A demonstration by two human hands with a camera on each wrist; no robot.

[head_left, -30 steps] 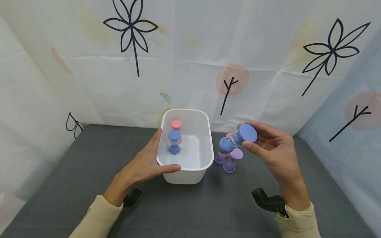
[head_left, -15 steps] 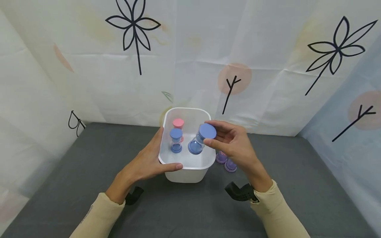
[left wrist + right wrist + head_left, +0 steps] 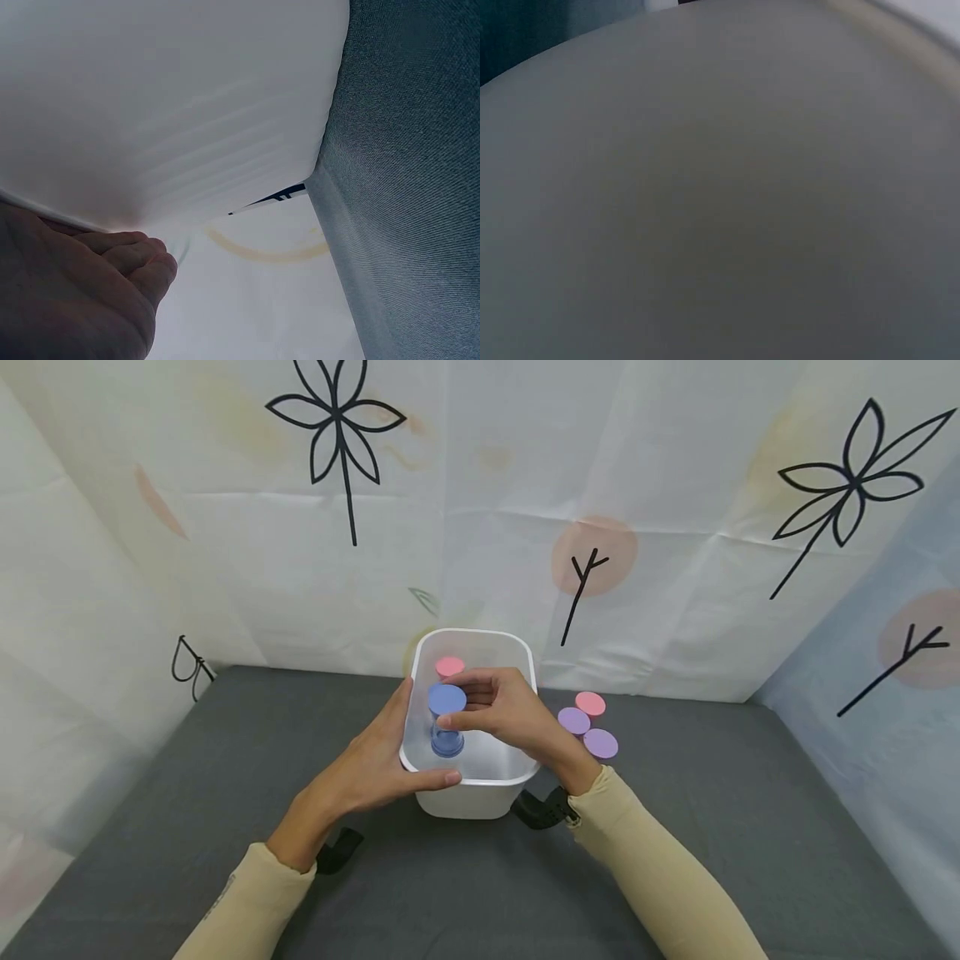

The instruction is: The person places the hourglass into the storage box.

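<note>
Head view, hands (image 3: 491,710) at white tub (image 3: 517,647)

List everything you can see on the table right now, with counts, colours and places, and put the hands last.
White bin: 1, white, middle of the table, near the back.
Blue sand timer: 1 visible, blue caps, upright inside the bin; a second may be hidden behind the right hand.
Pink sand timer: 1, pink cap, inside the bin at the back.
Purple sand timers: 2, purple caps, on the table right of the bin.
Pink sand timer outside: 1, pink cap, behind the purple ones.
Table cover: 1, dark grey.
Backdrop sheet: white, with black flower drawings.
Left hand: grips the bin's left rim.
Right hand: inside the bin, fingers at the blue timer's cap.
</note>
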